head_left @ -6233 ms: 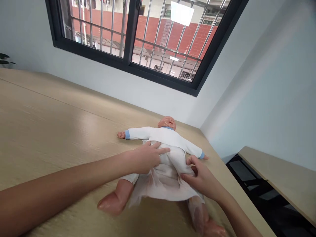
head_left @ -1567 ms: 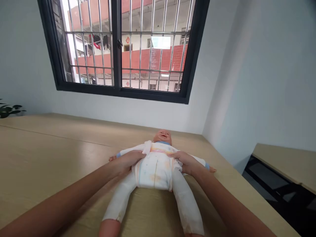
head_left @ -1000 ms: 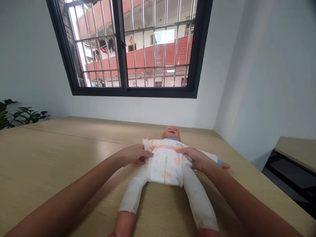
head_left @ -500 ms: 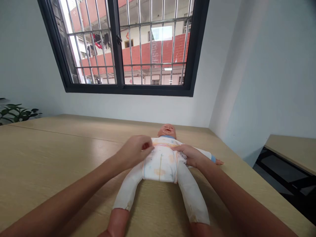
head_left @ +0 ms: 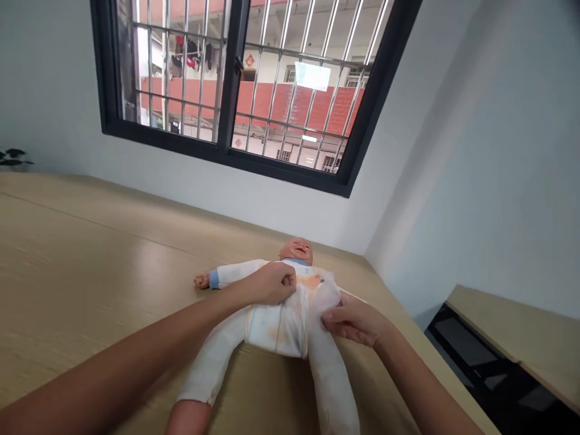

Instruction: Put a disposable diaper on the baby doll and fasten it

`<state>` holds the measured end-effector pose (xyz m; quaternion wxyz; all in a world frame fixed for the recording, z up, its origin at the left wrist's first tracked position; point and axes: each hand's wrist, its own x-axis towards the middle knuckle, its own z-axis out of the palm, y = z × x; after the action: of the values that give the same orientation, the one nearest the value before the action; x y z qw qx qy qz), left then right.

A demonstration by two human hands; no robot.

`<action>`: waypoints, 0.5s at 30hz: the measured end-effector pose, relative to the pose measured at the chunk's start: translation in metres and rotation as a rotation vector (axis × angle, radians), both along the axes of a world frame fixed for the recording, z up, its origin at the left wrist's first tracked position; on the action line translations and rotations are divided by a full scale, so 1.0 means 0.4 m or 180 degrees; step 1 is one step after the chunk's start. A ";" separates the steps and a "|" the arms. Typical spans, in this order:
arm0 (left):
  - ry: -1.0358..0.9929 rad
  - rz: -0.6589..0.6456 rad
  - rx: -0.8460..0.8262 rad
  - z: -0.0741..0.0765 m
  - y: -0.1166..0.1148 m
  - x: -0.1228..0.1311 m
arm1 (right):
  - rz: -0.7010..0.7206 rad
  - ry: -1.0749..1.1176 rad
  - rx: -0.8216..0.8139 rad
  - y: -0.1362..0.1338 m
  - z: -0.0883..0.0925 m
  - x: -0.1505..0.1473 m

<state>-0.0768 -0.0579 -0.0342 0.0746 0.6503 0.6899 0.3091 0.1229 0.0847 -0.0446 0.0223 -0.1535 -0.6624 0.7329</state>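
A baby doll [head_left: 296,251] lies on its back on a pale wooden table [head_left: 90,254], wearing a white long-sleeved suit with blue cuffs. A white disposable diaper [head_left: 281,326] with faint orange marks is around its middle. My left hand [head_left: 272,283] is curled at the diaper's upper edge, pinching the material near the doll's waist. My right hand [head_left: 351,320] grips the diaper's side by the doll's hip, and the flap there stands loose. The doll's feet reach the bottom of the view, partly cut off.
The table's right edge drops to a lower desk [head_left: 493,344] with dark shelving beneath it. Behind the doll stand a white wall and a barred window [head_left: 226,90]. A potted plant [head_left: 13,158] shows at the far left.
My right hand has moved from the doll's waist down to the diaper's side. The diaper's flap there has lifted, my left hand now pinches the top edge, and the view has tilted.
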 end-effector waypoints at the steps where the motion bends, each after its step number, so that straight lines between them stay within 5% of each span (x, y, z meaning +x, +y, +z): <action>1: -0.0030 0.0039 -0.0010 -0.001 0.001 0.000 | 0.0146 -0.0039 0.0098 -0.007 0.005 0.004; 7: -0.0119 0.0167 0.0049 -0.011 0.012 0.016 | 0.0599 -0.0722 0.1175 -0.070 0.045 0.009; 11: -0.0176 0.0136 0.0028 -0.023 0.014 0.020 | 0.0258 -0.1016 0.1886 -0.098 0.069 0.025; 15: -0.0193 0.0072 -0.0063 -0.026 0.013 0.015 | 0.0036 -0.1142 0.1990 -0.105 0.079 0.030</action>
<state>-0.0706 -0.0526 -0.0446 0.0983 0.6321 0.6976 0.3226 0.1350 0.0427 -0.0131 -0.0525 -0.2619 -0.8488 0.4564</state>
